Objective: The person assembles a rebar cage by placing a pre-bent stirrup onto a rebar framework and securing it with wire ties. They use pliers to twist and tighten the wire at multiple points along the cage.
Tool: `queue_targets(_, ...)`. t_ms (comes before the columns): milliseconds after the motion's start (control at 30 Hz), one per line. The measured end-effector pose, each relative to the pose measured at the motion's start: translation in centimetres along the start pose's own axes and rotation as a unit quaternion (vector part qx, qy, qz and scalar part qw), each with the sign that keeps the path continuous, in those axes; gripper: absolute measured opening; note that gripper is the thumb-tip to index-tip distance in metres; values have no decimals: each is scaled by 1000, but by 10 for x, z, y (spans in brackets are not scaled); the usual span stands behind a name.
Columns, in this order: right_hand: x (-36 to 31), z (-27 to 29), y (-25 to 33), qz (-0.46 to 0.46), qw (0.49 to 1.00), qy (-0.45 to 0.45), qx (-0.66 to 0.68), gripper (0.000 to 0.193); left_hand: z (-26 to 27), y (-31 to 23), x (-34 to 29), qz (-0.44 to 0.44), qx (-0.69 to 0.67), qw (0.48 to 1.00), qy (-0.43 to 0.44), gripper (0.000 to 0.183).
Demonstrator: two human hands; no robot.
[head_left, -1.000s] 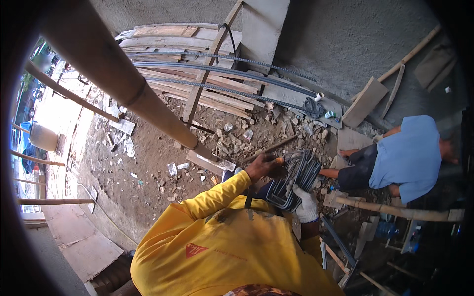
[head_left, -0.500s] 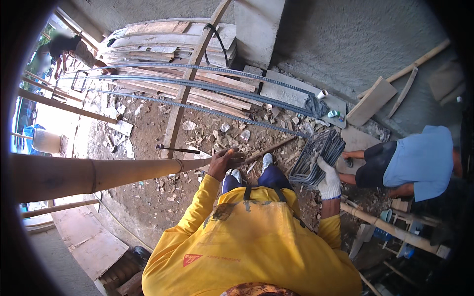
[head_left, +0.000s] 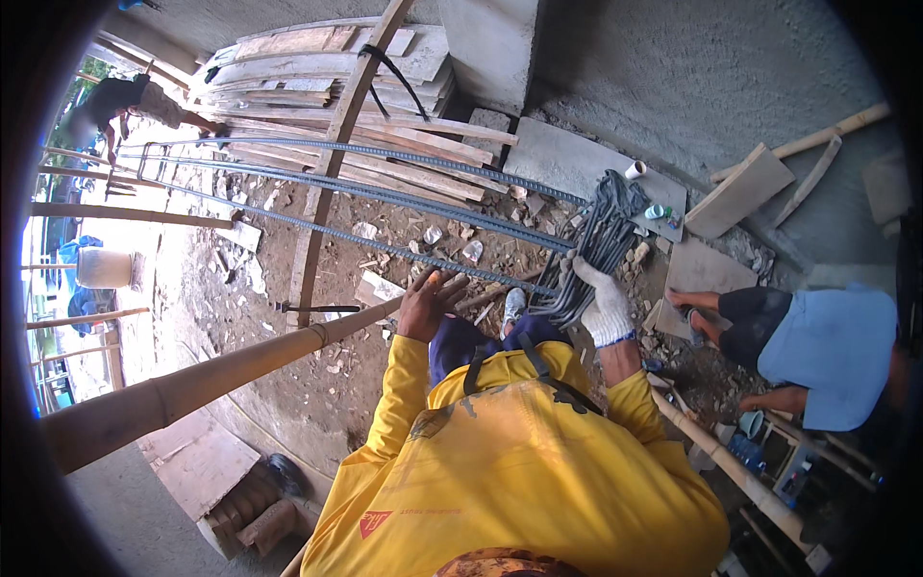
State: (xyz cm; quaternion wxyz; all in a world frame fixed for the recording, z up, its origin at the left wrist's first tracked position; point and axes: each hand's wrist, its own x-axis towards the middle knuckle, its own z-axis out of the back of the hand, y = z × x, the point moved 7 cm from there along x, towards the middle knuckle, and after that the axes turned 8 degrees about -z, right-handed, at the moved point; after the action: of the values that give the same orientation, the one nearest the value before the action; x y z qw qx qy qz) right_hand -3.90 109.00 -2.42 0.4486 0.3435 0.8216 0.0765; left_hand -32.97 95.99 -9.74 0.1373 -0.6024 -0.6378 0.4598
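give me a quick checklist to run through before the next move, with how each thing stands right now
1. Right hand, in a white knit glove, at the stack of dark bent steel loops: ok. Whether its grip is firm: cannot tell.
2. Left hand gloved: not ok, bare.
3. Left hand apart from the long tan bamboo pole: cannot tell, they meet in view.
4. Long ribbed grey steel bars inside the loops: cannot tell, near ends overlap them.
5. Crouching co-worker in a pale blue shirt apart from the loops: ok, a gap shows.
6. Clear footing around the pale shoe: not ok, loose debris lies nearby.
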Motion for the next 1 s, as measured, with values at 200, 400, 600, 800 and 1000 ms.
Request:
queue_targets(200, -5, -12, -2, -56, 998, -7, 42, 15, 8, 0, 12, -99, 110, 989, 23, 34)
queue_targets(400, -4, -20, 1, -25, 998, 0, 58, 15, 21, 15, 21, -58, -87, 994, 37, 45)
queue_targets(600, 11, -30, 11, 11, 1000, 7, -5, 19, 4, 8, 31, -40, -111, 990, 80, 41)
queue_targets(800, 15, -35, -4, -27, 995, -9, -92, 18, -26, -25, 23, 53, -194, 977, 64, 43)
queue_targets(1000, 24, -59, -16, 2, 995, 9, -99, 20, -31, -37, 19, 47, -196, 979, 41, 54)
